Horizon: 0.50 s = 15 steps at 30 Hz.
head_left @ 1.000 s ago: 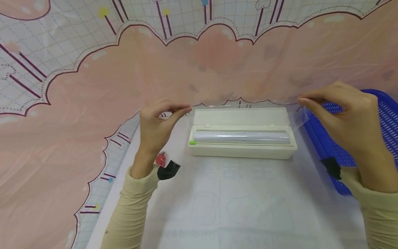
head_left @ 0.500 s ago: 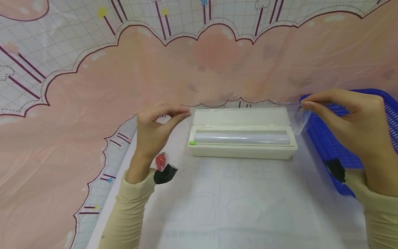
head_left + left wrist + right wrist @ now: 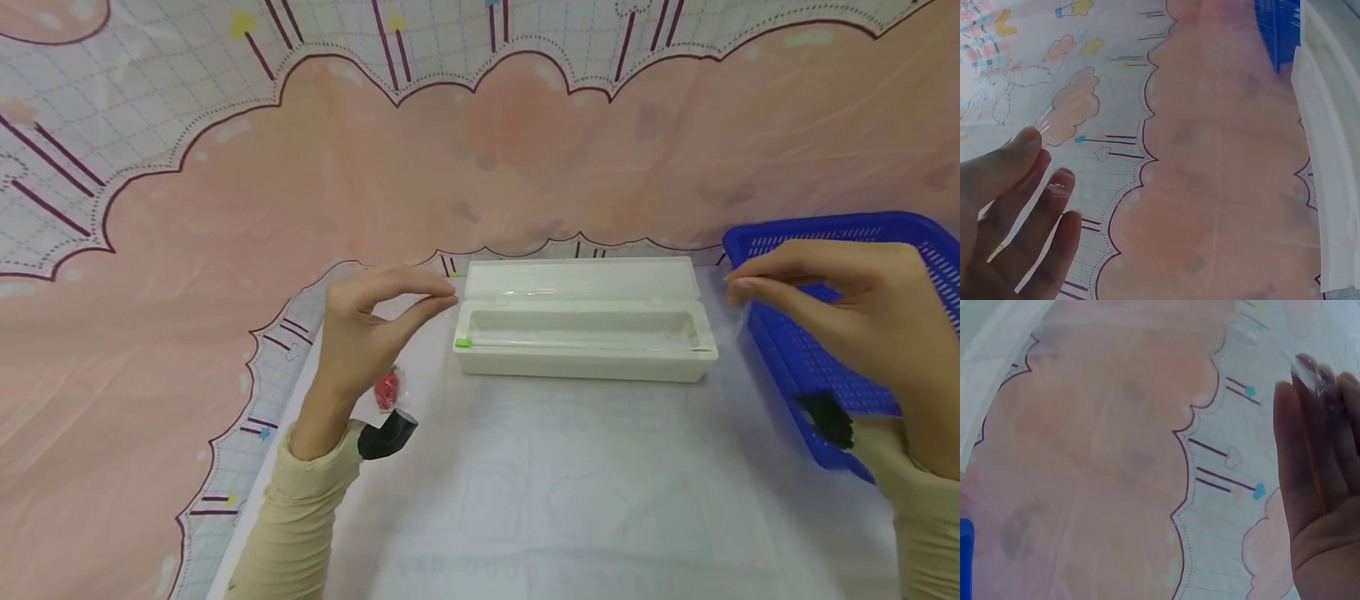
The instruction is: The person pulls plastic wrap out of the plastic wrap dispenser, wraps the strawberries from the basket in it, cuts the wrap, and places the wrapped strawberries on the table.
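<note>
A white cling film box lies with its lid tipped back. Its trough looks hollow, and a green slider sits at the front left corner. My left hand, left of the box, pinches clear plastic film between thumb and fingertips. On the other side my right hand pinches the film too, in front of the blue basket; a crinkled bit of the film shows at its fingertips. The sheet between the hands is almost invisible, with faint glints over the lid.
A blue perforated basket stands at the right, partly behind the right hand. Below the left hand lies a small red item in a clear wrapper. The table has a white cover, with a pink cloud-patterned sheet beyond.
Both hands have come slightly down and nearer while keeping their pinch; the right also moved a little right. The pale roll seen in the box trough earlier is no longer visible there.
</note>
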### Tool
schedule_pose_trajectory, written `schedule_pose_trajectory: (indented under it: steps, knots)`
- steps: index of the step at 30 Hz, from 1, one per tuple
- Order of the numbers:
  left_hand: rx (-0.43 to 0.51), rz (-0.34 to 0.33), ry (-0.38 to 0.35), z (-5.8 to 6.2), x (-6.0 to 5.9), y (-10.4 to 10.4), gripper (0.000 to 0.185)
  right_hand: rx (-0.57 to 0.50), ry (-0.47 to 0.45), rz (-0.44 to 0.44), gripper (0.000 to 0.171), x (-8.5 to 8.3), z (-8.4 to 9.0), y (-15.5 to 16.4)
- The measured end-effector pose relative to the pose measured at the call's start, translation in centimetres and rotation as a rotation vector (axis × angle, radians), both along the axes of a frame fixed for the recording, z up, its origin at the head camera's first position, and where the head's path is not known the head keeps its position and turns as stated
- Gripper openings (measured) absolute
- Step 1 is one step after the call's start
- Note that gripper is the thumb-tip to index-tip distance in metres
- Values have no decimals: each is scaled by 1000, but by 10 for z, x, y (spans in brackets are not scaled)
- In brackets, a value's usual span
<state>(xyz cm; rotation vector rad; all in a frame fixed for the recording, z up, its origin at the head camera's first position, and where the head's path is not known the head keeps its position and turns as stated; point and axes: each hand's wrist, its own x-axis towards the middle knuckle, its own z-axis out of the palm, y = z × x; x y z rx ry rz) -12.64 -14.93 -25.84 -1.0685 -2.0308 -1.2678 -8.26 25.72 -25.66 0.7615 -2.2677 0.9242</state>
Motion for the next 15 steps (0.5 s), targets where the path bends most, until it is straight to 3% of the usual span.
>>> schedule_pose_trajectory:
  steps: [7,10,14,15]
  knots:
    - [-42,-171,-27,-3,3,-7,23,69,-38,97,15,3,-5,8]
    - [-37,-230,-66,-5,5,-9,24,95,-67,135,10,5,-7,11]
    - [-45,-287,-145,-9,10,-12,27,93,-124,230,9,6,-11,14]
    - [-51,-305,-162,-11,11,-12,28,60,-141,293,10,5,-13,14]
